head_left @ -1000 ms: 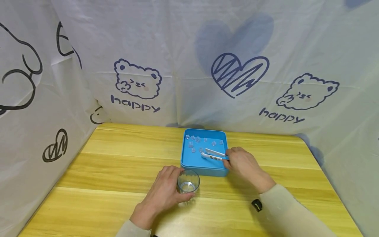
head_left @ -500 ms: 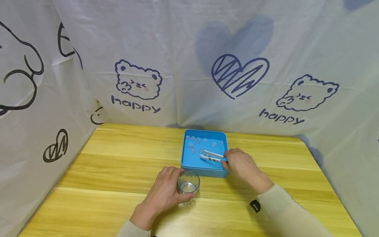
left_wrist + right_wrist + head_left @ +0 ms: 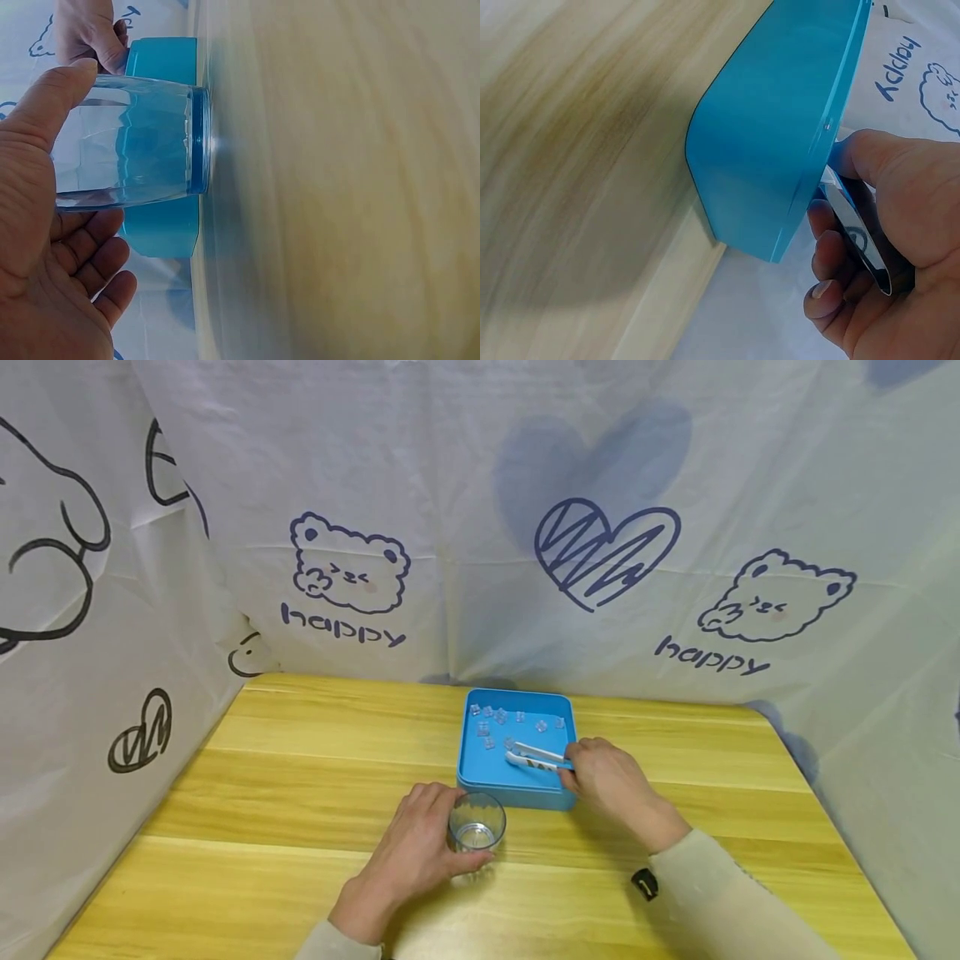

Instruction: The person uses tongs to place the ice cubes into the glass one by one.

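My left hand (image 3: 418,833) holds a clear drinking glass (image 3: 477,837) upright on the table, thumb on one side and fingers on the other. No cube shows inside the glass. In the right wrist view, my right hand (image 3: 885,217) grips the bent end of a pair of tongs (image 3: 855,229). Their white arms (image 3: 538,764) reach low into a shallow blue box (image 3: 517,797), with the tips slightly apart beside a clear plastic cube (image 3: 510,742). Whether the tips touch that cube, I cannot tell. Several similar clear cubes (image 3: 500,716) lie scattered toward the back of the box.
The light wooden table (image 3: 300,760) extends to both sides of the box. A white cloth (image 3: 480,635) with bear and heart drawings hangs behind the table and along its sides. The glass stands just in front of the box.
My right hand has shifted slightly left, bringing the tong tips a little left and closer to the nearest cube. The left hand and the glass stay in place.
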Demonstrator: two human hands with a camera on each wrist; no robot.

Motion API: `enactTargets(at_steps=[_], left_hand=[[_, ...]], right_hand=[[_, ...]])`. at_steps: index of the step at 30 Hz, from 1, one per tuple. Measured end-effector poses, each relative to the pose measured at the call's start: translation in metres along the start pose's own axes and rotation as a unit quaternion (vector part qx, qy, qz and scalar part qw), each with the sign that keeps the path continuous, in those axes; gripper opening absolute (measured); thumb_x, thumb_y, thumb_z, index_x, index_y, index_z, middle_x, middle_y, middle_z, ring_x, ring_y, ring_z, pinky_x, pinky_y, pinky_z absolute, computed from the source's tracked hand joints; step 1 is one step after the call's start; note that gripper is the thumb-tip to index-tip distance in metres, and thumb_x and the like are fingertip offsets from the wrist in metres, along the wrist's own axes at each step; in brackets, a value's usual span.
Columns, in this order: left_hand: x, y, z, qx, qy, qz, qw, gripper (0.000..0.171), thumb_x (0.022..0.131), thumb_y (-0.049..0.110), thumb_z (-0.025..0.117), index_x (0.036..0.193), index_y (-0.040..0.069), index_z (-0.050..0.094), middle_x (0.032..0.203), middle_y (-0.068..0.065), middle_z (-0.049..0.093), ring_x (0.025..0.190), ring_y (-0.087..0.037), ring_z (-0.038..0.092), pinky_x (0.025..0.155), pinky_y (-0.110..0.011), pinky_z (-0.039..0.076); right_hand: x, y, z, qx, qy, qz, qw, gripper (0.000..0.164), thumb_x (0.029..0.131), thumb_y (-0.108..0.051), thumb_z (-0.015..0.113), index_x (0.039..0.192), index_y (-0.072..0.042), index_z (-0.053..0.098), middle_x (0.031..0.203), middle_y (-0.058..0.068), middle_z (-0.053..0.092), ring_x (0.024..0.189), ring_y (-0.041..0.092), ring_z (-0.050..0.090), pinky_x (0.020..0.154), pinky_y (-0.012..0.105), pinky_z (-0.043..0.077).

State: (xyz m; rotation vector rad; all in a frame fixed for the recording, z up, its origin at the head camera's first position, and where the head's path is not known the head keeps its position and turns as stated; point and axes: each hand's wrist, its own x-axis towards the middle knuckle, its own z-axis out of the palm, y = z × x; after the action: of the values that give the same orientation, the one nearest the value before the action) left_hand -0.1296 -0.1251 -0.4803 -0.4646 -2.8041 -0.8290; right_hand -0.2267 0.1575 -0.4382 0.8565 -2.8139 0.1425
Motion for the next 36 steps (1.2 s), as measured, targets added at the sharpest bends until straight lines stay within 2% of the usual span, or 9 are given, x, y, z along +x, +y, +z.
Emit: enactTargets(at_steps=[18,36], left_hand=[[-0.0002,-0.0002,0.0011,0.004,0.003,0.007,1.0,0.077,0.072,0.052,0.094,0.128,0.005,0.067,0.116,-0.003,0.066,0.112,-0.023,0.057,0.102,-0.045,0.048],[-0.0006,-0.0004,0.0002,-0.001,-0.001,0.001,1.0,0.078,0.073,0.052,0.094,0.129,0.005,0.066,0.117,-0.004,0.066,0.112,-0.023,0.057,0.102,-0.045,0.048]], right_hand=[[-0.0028,-0.0009,0.0018,-0.002,0.009,-0.004,1.0,0.024,0.094,-0.019,0.078,0.082,-0.005,0.062,0.07,0.001,0.05,0.065,0.016,0.045,0.057,0.026,0.043],[-0.0053,0.0,0.0027,0.007,0.024,-0.01,1.0,0.023,0.094,-0.017,0.079,0.083,-0.004,0.062,0.071,0.001,0.053,0.066,0.016,0.046,0.059,0.028,0.045]])
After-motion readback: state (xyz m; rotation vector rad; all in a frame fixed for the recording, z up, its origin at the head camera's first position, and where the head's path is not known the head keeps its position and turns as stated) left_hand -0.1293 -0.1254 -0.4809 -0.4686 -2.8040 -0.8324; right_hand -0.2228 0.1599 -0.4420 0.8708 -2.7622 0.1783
